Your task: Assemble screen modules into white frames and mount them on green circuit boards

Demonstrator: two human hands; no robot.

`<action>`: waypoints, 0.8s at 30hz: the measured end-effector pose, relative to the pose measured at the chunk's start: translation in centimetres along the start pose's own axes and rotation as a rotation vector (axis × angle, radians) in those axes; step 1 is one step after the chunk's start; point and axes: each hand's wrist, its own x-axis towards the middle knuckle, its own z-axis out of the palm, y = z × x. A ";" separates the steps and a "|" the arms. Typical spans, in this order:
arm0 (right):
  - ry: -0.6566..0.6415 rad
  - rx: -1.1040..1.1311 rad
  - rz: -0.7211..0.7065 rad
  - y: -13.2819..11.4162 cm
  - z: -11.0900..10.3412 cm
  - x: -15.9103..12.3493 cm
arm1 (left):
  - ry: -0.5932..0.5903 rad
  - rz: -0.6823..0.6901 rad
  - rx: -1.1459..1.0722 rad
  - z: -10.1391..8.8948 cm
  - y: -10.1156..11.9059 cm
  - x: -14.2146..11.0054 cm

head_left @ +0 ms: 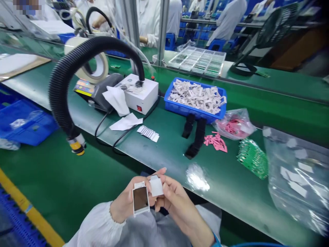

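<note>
Pinching: white pad (156, 187), right hand (178, 206), fingertips at its edges keeping its face clear
Left hand (122, 204): fingers gripping framed panel (140, 199) by its rim

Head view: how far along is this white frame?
Done: hard to tell; no finished stack shows. In hand: the left hand holds a white-framed dark panel, the right hand a white square piece. Remaining: the blue crate is heaped with white parts, and the clear bag holds more white pieces.

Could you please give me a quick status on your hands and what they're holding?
Left hand holding white-framed panel. Right hand holding white pad. Nothing blocking.
</note>
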 end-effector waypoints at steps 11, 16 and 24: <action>-0.049 0.082 0.194 6.2 6.0 13.3 | 0.274 0.249 -0.177 -7.0 7.4 -10.9; -0.068 0.106 0.275 10.4 9.8 21.2 | 0.462 0.303 -0.363 -10.1 8.1 -12.9; 0.018 0.039 0.257 12.3 7.8 22.8 | 0.588 0.337 -0.513 -16.0 9.2 -6.3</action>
